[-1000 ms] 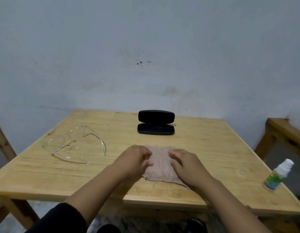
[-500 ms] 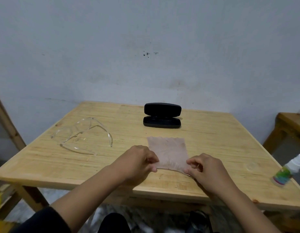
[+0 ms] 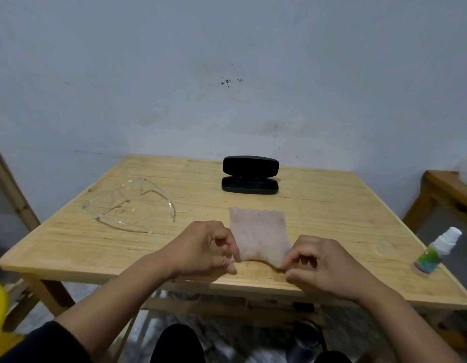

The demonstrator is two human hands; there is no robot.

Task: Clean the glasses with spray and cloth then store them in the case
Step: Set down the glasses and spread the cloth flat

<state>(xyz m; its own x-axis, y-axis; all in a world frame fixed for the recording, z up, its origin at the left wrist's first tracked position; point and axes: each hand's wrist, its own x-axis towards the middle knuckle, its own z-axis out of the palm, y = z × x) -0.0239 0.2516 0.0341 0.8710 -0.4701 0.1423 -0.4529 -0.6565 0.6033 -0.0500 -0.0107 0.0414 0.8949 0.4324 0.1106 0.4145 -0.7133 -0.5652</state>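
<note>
Head view shows a wooden tabletop (image 3: 318,205). Relative to the pink cloth (image 3: 258,231) at its near middle: clear glasses (image 3: 130,205) lie left, the open black case (image 3: 250,175) behind, the spray bottle (image 3: 436,251) far right. The left hand (image 3: 203,247) and right hand (image 3: 324,265) pinch the cloth's near corners with curled fingers (image 3: 233,254).

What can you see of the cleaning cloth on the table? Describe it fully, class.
The cloth is a small, thin, pale pinkish-beige square, soft-looking, with a zigzag far edge. It lies spread near the front middle of the wooden table, its far part flat. The left hand pinches its near left corner and the right hand its near right corner, lifting the near edge slightly so it sags between them. Nothing else touches it.
</note>
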